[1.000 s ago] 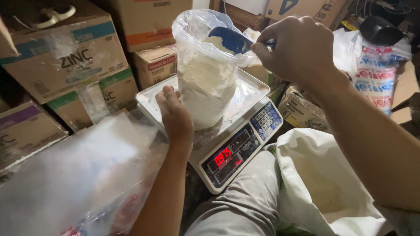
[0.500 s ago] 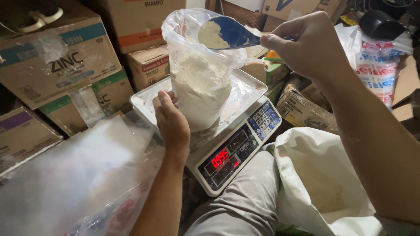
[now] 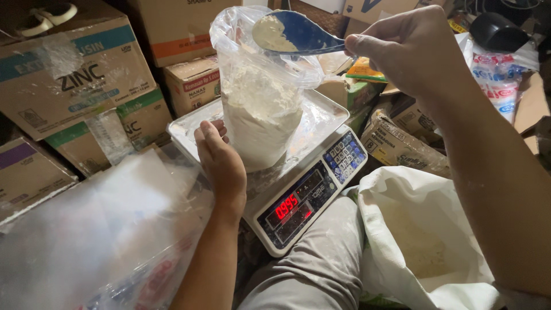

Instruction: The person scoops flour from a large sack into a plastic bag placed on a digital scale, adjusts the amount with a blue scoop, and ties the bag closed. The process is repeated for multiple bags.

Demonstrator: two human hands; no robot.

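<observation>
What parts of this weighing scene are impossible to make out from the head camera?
Head view only:
- Base of the powder bag: behind the left hand.
- Spoon handle: covered by the right hand.
- White sack: bottom cut off by the frame edge.
- Scale keys: too small.

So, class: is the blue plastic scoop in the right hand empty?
No: the blue plastic scoop, held by the right hand, carries white powder.

Stacked cardboard boxes (image 3: 74, 74) stand behind; a large white sack (image 3: 425, 241) lies open nearby.
</observation>
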